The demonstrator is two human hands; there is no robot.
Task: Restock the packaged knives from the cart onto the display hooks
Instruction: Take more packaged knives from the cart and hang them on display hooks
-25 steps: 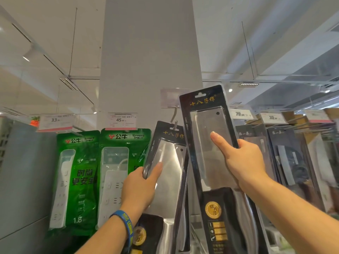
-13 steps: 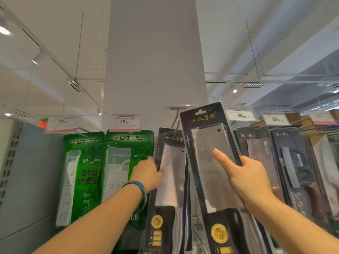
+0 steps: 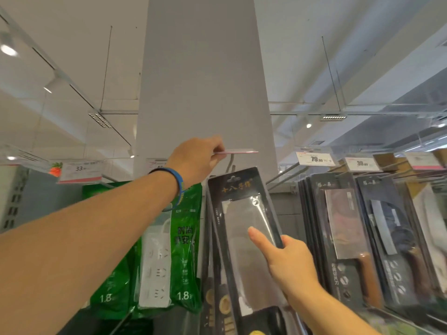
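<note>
The packaged knife [image 3: 244, 213], gripped in the right hand [image 3: 290, 262] with the thumb across its face, hangs tilted and could slip. The left hand [image 3: 193, 160] pinches the price tag [image 3: 235, 152] up flat. If released, it would drop over the hook [image 3: 231, 165] just above the pack, whose small hang hole [image 3: 233, 178] could miss.

bright, even ceiling light | mild motion blur | wide-angle bending at edges

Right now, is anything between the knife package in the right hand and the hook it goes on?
Nothing visible blocks it. The left hand pinches the price tag at the front of the hook, tipped up level, so the hook tip below shows bare. The right hand holds the knife package just under it.
</note>
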